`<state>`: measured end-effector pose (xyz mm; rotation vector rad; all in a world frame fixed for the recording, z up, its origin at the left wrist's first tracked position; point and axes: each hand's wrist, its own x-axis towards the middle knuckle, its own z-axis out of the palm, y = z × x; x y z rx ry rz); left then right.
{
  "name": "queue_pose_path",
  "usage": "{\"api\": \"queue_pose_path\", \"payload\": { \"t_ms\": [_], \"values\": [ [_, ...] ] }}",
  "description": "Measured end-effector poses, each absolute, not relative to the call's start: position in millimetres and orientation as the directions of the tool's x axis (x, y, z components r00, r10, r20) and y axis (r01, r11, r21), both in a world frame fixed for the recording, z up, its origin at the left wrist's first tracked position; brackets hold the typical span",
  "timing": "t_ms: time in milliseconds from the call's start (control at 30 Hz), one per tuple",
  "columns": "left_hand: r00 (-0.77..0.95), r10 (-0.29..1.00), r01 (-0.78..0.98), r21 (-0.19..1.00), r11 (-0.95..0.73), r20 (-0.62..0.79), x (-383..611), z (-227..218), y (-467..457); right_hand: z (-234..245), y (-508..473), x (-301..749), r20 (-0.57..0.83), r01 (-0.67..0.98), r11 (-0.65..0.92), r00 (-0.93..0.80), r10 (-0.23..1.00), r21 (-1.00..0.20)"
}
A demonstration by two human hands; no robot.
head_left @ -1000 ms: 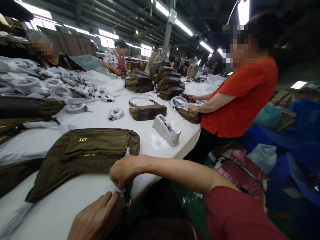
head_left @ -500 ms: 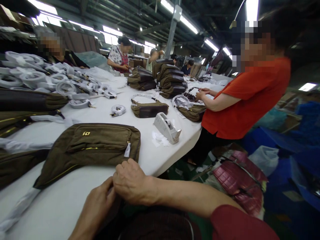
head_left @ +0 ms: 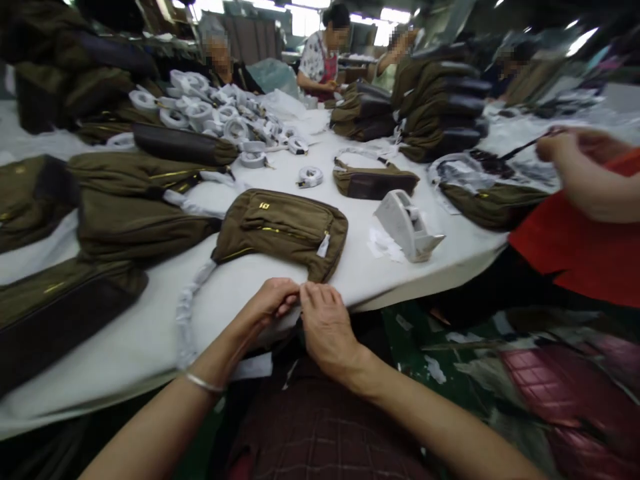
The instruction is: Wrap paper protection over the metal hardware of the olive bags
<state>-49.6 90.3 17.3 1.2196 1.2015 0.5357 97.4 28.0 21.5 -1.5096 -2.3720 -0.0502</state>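
Note:
An olive fabric bag point(head_left: 293, 220) with gold zips and a small gold emblem lies on the white table in front of me. Its lower right corner reaches down to my fingers at the table's edge. My left hand point(head_left: 273, 303) is closed, its fingertips meeting those of my right hand point(head_left: 327, 323). My right hand is closed too, back upward. Whatever is pinched between them is hidden by the fingers. From the bag's left end, a strap point(head_left: 187, 317) wrapped in white film curves down toward my left wrist.
A tape dispenser point(head_left: 407, 227) stands right of the bag beside white paper scraps point(head_left: 384, 245). Coiled wrapped straps point(head_left: 200, 113) are heaped behind; more olive bags point(head_left: 145, 207) lie left. At right, a co-worker's hands point(head_left: 565, 143) hold a dark strip above another bag.
My view has swung left, so the table's things appear farther right. Both hands stay together, now at the bag's lower right corner. The co-worker in red is now partly out of view.

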Motion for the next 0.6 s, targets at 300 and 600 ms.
{"api": "queue_pose_path", "payload": {
  "t_ms": [300, 600],
  "values": [
    [0.323, 0.823, 0.163, 0.885, 0.437, -0.466, -49.0, 20.6, 89.2, 43.1, 73.5, 142.3, 0.392, 0.751, 0.580, -0.453, 0.801, -0.315],
    [0.313, 0.821, 0.079, 0.875, 0.478, -0.477, -51.3, 15.5, 90.4, 42.4, 95.2, 122.0, 0.120, 0.768, 0.602, -0.591, 0.798, -0.219]
  ]
}}
